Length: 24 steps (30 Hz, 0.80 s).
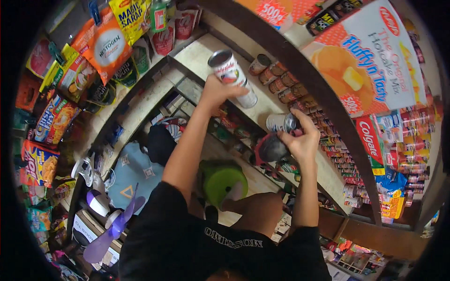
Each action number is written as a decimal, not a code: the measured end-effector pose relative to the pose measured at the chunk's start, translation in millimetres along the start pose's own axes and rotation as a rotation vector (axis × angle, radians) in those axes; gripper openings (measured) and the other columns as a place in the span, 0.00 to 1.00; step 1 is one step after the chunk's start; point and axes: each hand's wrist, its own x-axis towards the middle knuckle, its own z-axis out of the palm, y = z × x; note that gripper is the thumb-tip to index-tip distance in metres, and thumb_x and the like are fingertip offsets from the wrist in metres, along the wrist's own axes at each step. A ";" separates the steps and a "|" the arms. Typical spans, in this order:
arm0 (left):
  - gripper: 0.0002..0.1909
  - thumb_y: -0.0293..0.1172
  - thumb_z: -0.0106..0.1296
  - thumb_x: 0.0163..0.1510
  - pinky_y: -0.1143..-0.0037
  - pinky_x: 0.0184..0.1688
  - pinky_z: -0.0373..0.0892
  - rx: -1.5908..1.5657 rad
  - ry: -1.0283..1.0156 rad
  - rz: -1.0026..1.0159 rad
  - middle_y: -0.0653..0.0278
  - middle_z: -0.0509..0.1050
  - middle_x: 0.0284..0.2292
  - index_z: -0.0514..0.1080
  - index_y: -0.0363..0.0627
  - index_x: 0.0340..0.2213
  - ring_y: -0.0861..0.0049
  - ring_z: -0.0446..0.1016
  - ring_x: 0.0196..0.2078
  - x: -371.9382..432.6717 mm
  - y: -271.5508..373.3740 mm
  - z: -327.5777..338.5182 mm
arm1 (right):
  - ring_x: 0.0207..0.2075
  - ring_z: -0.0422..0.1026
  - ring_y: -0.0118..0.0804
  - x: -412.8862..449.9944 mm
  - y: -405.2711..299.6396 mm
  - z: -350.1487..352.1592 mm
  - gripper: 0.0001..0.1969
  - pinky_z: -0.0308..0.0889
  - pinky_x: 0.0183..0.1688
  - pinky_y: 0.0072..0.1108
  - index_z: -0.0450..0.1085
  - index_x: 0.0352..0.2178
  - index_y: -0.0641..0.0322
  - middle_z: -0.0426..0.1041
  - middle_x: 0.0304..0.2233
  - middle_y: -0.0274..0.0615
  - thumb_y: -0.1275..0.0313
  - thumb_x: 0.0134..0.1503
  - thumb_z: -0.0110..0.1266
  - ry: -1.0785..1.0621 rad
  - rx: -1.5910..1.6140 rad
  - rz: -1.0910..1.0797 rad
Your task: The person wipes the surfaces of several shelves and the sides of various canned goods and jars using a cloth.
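Above the pale shelf, my left hand (219, 91) grips a white tin can (228, 68) with red lettering and a picture on its label. A second white can (247, 97) sits end to end below it, partly behind my thumb. My right hand (304, 135) holds a shorter can (279, 123) tipped on its side, its metal end towards my fingers. From the same hand hangs a dark grey cloth (272, 147) with a pinkish-red edge. The two hands are apart, the right one nearer the rows of cans.
Rows of cans (288, 84) line the shelf (260, 109) behind a dark curved beam (316, 77). Hotcake mix boxes (365, 66) stand to the right. Packets (109, 45) hang at left. Below are a green plastic stool (225, 181) and a purple-bladed fan (114, 223).
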 end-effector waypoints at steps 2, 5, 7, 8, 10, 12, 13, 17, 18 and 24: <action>0.27 0.27 0.68 0.29 0.76 0.37 0.70 0.018 -0.010 0.097 0.64 0.74 0.32 0.70 0.37 0.36 0.79 0.73 0.33 -30.2 19.1 13.5 | 0.32 0.73 0.42 -17.9 -16.1 -23.4 0.26 0.68 0.36 0.24 0.70 0.39 0.65 0.72 0.34 0.47 0.77 0.31 0.61 0.045 -0.008 -0.032; 0.31 0.26 0.68 0.29 0.76 0.40 0.69 0.143 -0.040 0.162 0.65 0.72 0.36 0.68 0.39 0.39 0.79 0.70 0.37 -55.2 16.6 14.8 | 0.32 0.73 0.43 -32.5 -31.1 -49.1 0.26 0.68 0.35 0.26 0.70 0.38 0.63 0.72 0.34 0.47 0.78 0.31 0.61 0.043 0.010 -0.142; 0.31 0.25 0.68 0.29 0.76 0.40 0.69 0.150 -0.097 0.181 0.66 0.71 0.36 0.67 0.40 0.39 0.80 0.70 0.38 -67.0 30.6 30.1 | 0.32 0.73 0.43 -35.8 -28.7 -62.1 0.26 0.69 0.33 0.26 0.70 0.38 0.62 0.71 0.35 0.47 0.77 0.31 0.62 0.068 -0.046 -0.238; 0.30 0.25 0.68 0.29 0.77 0.40 0.69 0.148 -0.164 0.131 0.67 0.72 0.36 0.68 0.41 0.39 0.80 0.70 0.37 -80.5 55.4 40.7 | 0.34 0.73 0.43 -43.4 -40.6 -78.0 0.26 0.69 0.35 0.26 0.70 0.39 0.62 0.71 0.36 0.46 0.77 0.31 0.62 0.063 -0.019 -0.200; 0.30 0.24 0.67 0.30 0.78 0.40 0.69 0.148 -0.262 0.137 0.66 0.72 0.36 0.68 0.41 0.39 0.81 0.70 0.37 -96.0 94.4 59.9 | 0.34 0.73 0.43 -52.4 -49.7 -106.0 0.26 0.69 0.36 0.25 0.70 0.38 0.64 0.71 0.36 0.46 0.77 0.30 0.63 0.114 0.003 -0.233; 0.31 0.21 0.67 0.28 0.76 0.43 0.69 0.000 -0.349 0.262 0.63 0.72 0.38 0.68 0.41 0.39 0.78 0.71 0.40 -104.3 119.6 75.1 | 0.34 0.73 0.42 -53.9 -56.1 -134.1 0.27 0.69 0.35 0.25 0.70 0.38 0.64 0.71 0.36 0.46 0.78 0.30 0.63 0.168 0.027 -0.286; 0.32 0.21 0.67 0.27 0.75 0.44 0.68 -0.027 -0.384 0.280 0.62 0.72 0.38 0.67 0.40 0.40 0.77 0.71 0.41 -106.0 130.6 84.4 | 0.34 0.73 0.42 -52.1 -58.2 -147.9 0.27 0.69 0.35 0.25 0.70 0.38 0.65 0.71 0.36 0.46 0.78 0.29 0.64 0.180 0.037 -0.330; 0.36 0.21 0.68 0.26 0.69 0.48 0.67 -0.126 -0.544 0.264 0.57 0.72 0.41 0.65 0.40 0.42 0.71 0.70 0.45 -102.1 184.2 132.3 | 0.32 0.73 0.41 -26.4 -80.5 -216.3 0.27 0.69 0.33 0.23 0.71 0.37 0.65 0.71 0.34 0.47 0.79 0.28 0.64 0.196 0.113 -0.377; 0.37 0.22 0.68 0.26 0.69 0.48 0.67 -0.136 -0.581 0.234 0.56 0.72 0.41 0.65 0.40 0.42 0.70 0.70 0.45 -98.4 199.2 144.7 | 0.33 0.73 0.42 -16.1 -85.7 -231.8 0.26 0.68 0.36 0.25 0.72 0.34 0.67 0.72 0.33 0.48 0.76 0.25 0.64 0.185 0.121 -0.350; 0.33 0.22 0.68 0.28 0.65 0.48 0.67 0.012 -0.587 0.310 0.55 0.72 0.38 0.66 0.39 0.40 0.64 0.71 0.45 -92.0 280.2 195.8 | 0.34 0.73 0.42 35.7 -86.4 -305.6 0.26 0.67 0.38 0.25 0.73 0.31 0.68 0.73 0.31 0.49 0.74 0.22 0.67 0.019 0.343 -0.309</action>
